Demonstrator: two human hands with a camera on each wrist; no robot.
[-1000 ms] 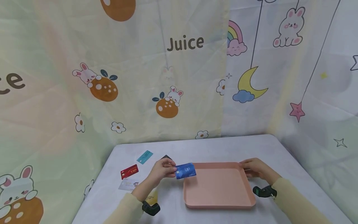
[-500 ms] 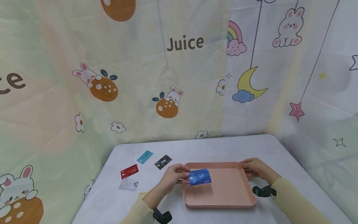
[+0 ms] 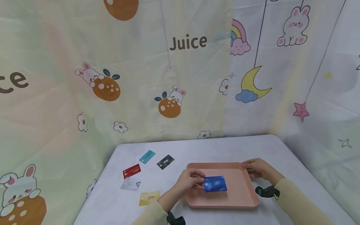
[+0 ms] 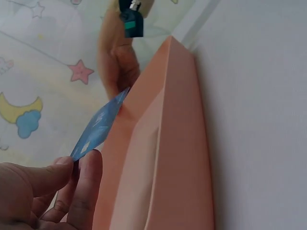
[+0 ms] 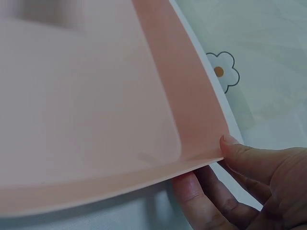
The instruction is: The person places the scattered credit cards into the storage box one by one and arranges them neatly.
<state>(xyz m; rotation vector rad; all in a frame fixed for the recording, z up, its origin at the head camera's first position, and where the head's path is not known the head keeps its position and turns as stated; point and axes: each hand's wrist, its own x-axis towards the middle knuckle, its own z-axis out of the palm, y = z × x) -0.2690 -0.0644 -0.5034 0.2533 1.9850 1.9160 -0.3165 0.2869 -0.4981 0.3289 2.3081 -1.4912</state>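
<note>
I have the left hand [image 3: 189,182] pinching the blue VIP card [image 3: 215,184], jutting past its fingertips, seemingly above the pink tray [image 3: 240,190] the right hand [image 3: 261,169] grips. Likely light, stiff, slick, it's best held by an edge.

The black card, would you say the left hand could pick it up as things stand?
Probably not yet: the left hand pinches the blue card over the tray, so that hand would likely need freeing first, though nothing covers the black card.
</note>
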